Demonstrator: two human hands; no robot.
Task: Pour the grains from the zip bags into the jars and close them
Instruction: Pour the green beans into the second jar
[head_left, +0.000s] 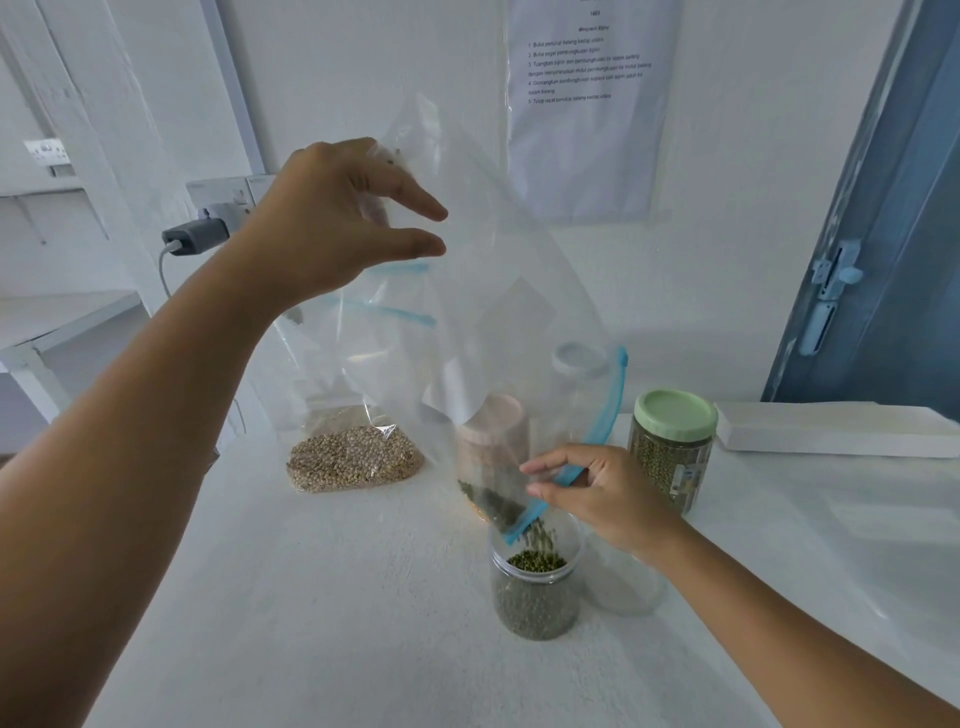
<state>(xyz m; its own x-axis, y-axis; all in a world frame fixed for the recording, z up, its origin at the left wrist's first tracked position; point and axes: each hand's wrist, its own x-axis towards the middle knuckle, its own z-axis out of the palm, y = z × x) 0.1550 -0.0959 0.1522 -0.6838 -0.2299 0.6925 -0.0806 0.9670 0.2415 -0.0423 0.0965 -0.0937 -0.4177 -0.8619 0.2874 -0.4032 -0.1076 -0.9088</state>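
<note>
Clearly the zip bag (483, 291) is held upended so its contents run down to one corner; the left hand (332, 218) pinches the raised bottom edge high above the table (311, 623), fingers curled on the plastic, which keeps the slope steep; the right hand (597, 493) pinches the blue zip strip (563, 475) by the mouth, steering the opening over the open jar (537, 587). Green grains (535, 560) fall from that low corner into the jar, already well filled; the bag looks nearly empty, clear and crumpled. Behind, a second bag of pale grains (353, 457) waits on the table; a green-lidded jar (672, 447) stands closed to the right.
</note>
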